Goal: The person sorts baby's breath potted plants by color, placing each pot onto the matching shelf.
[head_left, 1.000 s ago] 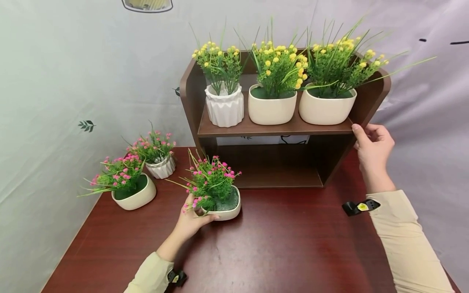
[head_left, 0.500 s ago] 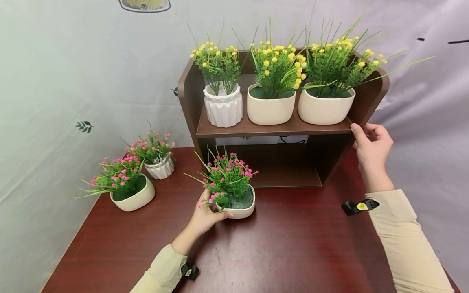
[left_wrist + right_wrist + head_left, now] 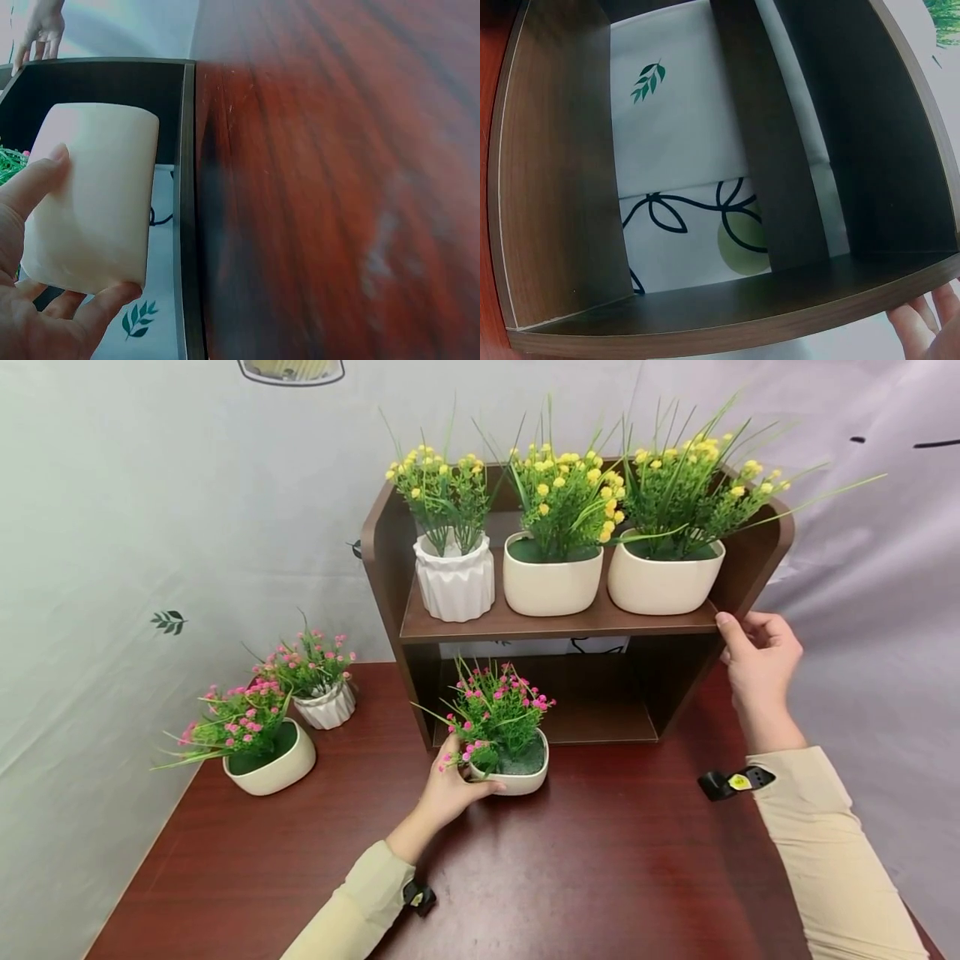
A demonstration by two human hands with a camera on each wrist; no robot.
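My left hand [image 3: 452, 785] grips a cream oval pot [image 3: 522, 783] of pink flowers [image 3: 498, 706], its thumb on the front wall and fingers around the base. The pot is upright before the lower compartment of a brown two-tier shelf [image 3: 555, 631]. In the left wrist view, a gap shows between the cream pot [image 3: 97, 195] and the tabletop [image 3: 322, 195]. My right hand [image 3: 765, 656] holds the shelf's right side panel at middle-board height, thumb on the front edge. The right wrist view catches only some fingers [image 3: 922, 322] at the panel's outer side.
On the upper tier stand a white fluted pot [image 3: 455, 581] and two cream pots [image 3: 553, 585], all with yellow flowers. At the table's left are another cream pot [image 3: 273, 768] and a white fluted pot [image 3: 327, 706], both with pink flowers. A grey cloth [image 3: 187, 510] hangs behind.
My left hand has carried the pink-flowered pot to the right and slightly toward the shelf. My right hand stays on the side panel.
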